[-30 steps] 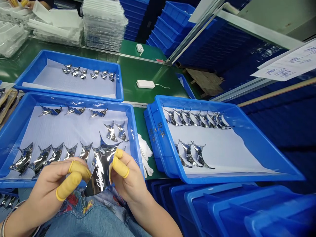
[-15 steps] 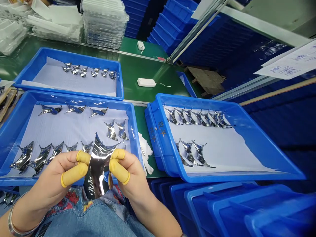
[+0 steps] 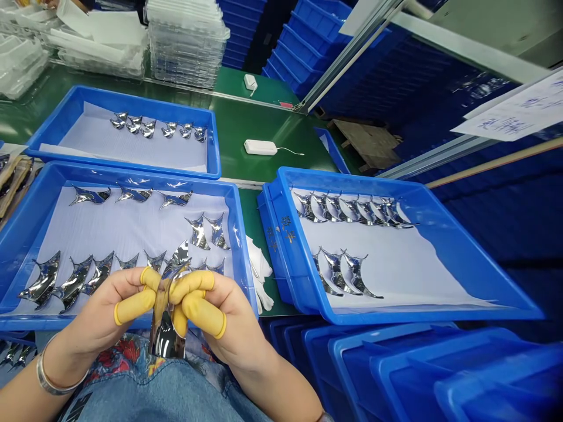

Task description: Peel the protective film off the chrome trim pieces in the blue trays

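Both my hands hold a curved mirror-chrome piece (image 3: pixel 163 331) above the near edge of a blue tray (image 3: pixel 132 174). It stands on edge, pinched narrow between my fingers, with dark lettering hidden from this angle. My left hand (image 3: pixel 103 310) grips it from the left, and a yellow finger cot (image 3: pixel 135 306) covers one finger. My right hand (image 3: pixel 211 310) presses in from the right, its yellow finger cots (image 3: pixel 203 313) crossing the front of the piece. Several similar chrome pieces lie in rows on white paper in the tray, just beyond my fingers.
A second blue tray (image 3: pixel 396 187) on the right and a third (image 3: pixel 132 97) at the back hold more chrome pieces. White gloves (image 3: pixel 259 269) lie between the near trays on a green bench. Stacked clear trays (image 3: pixel 187 47) stand behind, and blue crates (image 3: pixel 440 369) sit low on the right.
My hands have come closer together, and the chrome piece is now bent narrower and turned edge-on. My right fingers have moved across its front, hiding the lettering.
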A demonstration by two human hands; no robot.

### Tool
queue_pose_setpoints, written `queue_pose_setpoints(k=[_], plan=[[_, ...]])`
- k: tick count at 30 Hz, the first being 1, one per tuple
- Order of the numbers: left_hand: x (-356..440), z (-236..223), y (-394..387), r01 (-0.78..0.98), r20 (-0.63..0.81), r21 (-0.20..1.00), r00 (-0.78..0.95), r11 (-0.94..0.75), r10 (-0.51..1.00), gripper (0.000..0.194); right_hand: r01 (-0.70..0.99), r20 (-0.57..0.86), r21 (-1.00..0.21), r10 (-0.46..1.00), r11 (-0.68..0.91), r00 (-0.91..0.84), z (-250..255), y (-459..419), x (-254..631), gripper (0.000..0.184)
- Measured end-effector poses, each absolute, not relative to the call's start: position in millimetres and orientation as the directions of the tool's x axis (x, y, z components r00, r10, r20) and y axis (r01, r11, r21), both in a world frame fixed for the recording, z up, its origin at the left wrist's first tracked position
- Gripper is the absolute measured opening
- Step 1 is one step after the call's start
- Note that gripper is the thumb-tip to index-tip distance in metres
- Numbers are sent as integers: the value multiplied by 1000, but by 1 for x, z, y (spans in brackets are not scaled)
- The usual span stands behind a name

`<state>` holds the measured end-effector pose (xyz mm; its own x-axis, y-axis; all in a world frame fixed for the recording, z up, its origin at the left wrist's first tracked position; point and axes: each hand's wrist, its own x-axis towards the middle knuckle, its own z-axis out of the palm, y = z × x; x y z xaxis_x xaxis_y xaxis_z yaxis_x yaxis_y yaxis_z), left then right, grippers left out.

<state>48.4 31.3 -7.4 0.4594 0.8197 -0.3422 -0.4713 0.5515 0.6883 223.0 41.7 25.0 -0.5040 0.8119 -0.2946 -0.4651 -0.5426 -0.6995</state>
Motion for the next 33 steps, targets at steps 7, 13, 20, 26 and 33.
queue_pose_setpoints(k=[7, 13, 20, 26, 33], plan=[[48, -1, 34, -489, -342, 697, 417, 525, 842, 17, -466, -287, -719, 831, -516, -477, 24, 42, 223, 23], [34, 20, 21, -171, -190, 954, 283, 245, 940, 2, -369, -210, -852, 889, -371, -407, 7, 42, 226, 21], [24, 17, 5, 404, 278, 786, 444, -467, 852, 24, -230, -168, -929, 886, -289, -433, 2, 44, 225, 27], [27, 21, 5, 215, 238, 924, 320, -315, 917, 35, -238, -127, -940, 900, -243, -416, 1, 44, 224, 26], [31, 10, 12, -194, -354, 896, 226, 399, 907, 8, -418, -326, -709, 790, -568, -519, -7, 48, 222, 37]])
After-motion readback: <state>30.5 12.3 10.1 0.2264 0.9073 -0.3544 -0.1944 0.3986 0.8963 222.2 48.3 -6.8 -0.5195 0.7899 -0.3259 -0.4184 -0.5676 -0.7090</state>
